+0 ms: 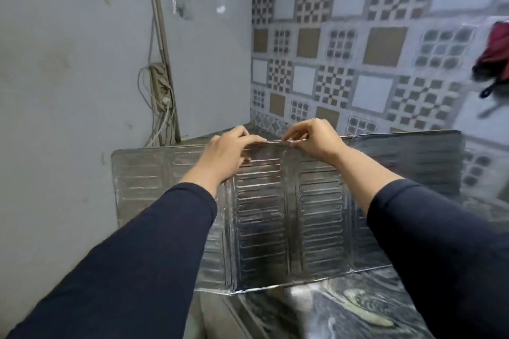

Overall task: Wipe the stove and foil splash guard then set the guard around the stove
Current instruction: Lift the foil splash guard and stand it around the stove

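The silver foil splash guard (264,223) stands upright on the dark marbled counter (338,311), its embossed panels folded at angles. My left hand (223,157) pinches the guard's top edge near the middle. Just to the right of it, my right hand (314,140) pinches the same top edge, fingers on the thin metal rim. Both hands are close together, with dark sleeves reaching in from below. No stove and no cloth are in view.
A plain grey wall (68,63) stands on the left, with a power strip and white cables (161,93) hanging in the corner. Patterned tiles (358,49) cover the back wall. A red and black item (495,55) hangs at the far right.
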The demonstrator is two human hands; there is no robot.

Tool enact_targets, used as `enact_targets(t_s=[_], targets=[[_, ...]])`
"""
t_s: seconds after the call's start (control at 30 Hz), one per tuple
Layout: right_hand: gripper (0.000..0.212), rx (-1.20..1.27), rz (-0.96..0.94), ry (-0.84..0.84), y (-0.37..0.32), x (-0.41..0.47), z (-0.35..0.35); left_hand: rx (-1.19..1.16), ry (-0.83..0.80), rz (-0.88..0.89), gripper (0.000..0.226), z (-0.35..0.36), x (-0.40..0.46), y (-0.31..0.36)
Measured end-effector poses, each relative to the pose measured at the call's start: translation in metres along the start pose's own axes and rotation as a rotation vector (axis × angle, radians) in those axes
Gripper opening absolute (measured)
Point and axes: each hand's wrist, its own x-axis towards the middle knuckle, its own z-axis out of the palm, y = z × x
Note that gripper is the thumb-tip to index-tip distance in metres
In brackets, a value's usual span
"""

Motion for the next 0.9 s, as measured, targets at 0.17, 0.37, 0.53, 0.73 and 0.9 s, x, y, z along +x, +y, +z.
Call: enact_targets(t_s=[0.17, 0.37, 0.53, 0.73, 0.9], targets=[[0.026, -0.051, 0.047, 0.090, 0.013, -0.017, -0.013, 0.009, 0.047, 0.037, 0.064, -0.007, 0.000, 0.001], [0.023, -0.066, 0.211, 0.201, 0.049, -0.033, -0.025, -0.122, 0.062, -0.068, 0.050, 0.000, 0.000, -0.010], [0.033, 0.043, 0.257, 0.229, 0.050, -0.016, -0.046, -0.240, 0.112, -0.144, 0.055, -0.015, 0.030, -0.005], [0.032, 0.058, 0.248, 0.414, 0.047, 0.008, -0.132, -0.311, 0.257, -0.036, 0.036, -0.042, 0.115, 0.023], [0.037, 0.069, 0.235, 0.522, 0.057, 0.008, -0.215, -0.369, 0.358, 0.059, 0.043, -0.056, 0.180, 0.079]])
